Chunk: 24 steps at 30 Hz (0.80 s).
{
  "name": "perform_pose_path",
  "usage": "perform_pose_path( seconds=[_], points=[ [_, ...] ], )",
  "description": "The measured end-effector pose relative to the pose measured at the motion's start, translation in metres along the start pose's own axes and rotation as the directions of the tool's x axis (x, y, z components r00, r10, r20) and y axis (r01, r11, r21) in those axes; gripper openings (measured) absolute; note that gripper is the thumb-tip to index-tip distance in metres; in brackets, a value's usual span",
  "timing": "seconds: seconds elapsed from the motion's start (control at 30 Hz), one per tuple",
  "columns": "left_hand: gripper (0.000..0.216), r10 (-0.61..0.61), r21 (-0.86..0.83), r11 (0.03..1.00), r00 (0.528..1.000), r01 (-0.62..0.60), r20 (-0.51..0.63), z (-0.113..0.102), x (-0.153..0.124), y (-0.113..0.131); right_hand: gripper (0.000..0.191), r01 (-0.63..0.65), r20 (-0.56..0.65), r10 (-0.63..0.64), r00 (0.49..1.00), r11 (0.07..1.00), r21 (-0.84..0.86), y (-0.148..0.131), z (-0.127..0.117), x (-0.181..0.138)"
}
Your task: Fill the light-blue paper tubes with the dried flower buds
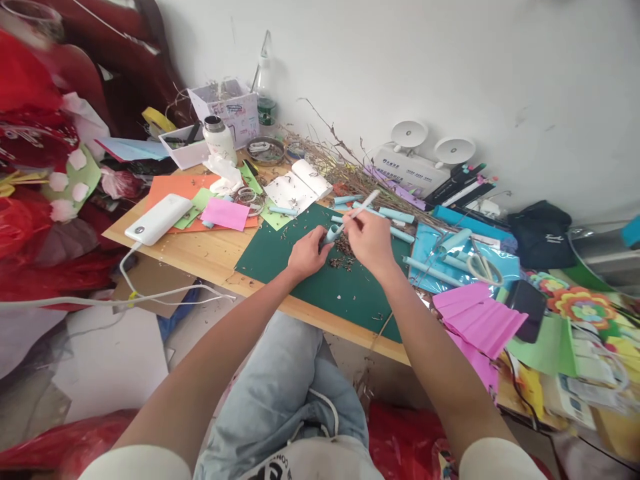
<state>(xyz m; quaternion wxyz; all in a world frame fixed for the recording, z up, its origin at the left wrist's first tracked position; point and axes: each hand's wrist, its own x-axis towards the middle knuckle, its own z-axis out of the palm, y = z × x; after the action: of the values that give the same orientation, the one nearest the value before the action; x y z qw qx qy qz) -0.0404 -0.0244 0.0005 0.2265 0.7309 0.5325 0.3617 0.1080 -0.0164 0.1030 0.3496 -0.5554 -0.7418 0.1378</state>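
Observation:
My left hand (309,253) is closed round a short light-blue paper tube (332,233), its open end tilted up toward me. In my right hand (369,239) is a slim white stick (367,202), pinched so its upper end points up and right; its lower end is close to the tube's mouth, and whether it is inside I cannot tell. Dark dried plant bits (341,263) lie in a small heap between my hands on the green cutting mat (320,293). More light-blue paper tubes (397,215) lie just beyond my right hand.
Dry twigs (345,157) spread along the wall before a white router (410,167). Left on the table are a power bank (159,218) with its cable, pink paper (225,213) and a white bottle (219,140). Pink crepe paper (480,317) and a blue packet (425,257) lie right.

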Motion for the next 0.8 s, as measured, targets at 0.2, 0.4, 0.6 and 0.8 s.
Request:
perform_pose_path(
  seconds=[0.2,0.4,0.6,0.8],
  points=[
    [0.013,-0.029,-0.033,0.999,1.0,0.029,0.011,0.0,0.001,0.0,0.022,0.022,-0.04,-0.018,0.999,0.994,0.103,0.001,0.008,0.0],
    [0.014,-0.033,-0.039,0.999,0.999,0.033,0.006,0.0,0.001,0.001,0.021,0.115,-0.163,-0.096,0.982,0.987,0.111,-0.005,-0.02,-0.006],
    [0.014,-0.04,-0.028,0.999,0.999,0.041,0.016,0.0,0.003,0.001,0.02,0.161,-0.37,-0.202,0.907,0.977,-0.14,0.012,-0.065,-0.07],
    [0.015,-0.033,-0.006,0.999,0.999,0.033,0.017,0.0,0.003,0.0,0.034,0.289,0.04,-0.308,0.951,0.83,-0.478,0.076,-0.036,-0.136]
  ],
)
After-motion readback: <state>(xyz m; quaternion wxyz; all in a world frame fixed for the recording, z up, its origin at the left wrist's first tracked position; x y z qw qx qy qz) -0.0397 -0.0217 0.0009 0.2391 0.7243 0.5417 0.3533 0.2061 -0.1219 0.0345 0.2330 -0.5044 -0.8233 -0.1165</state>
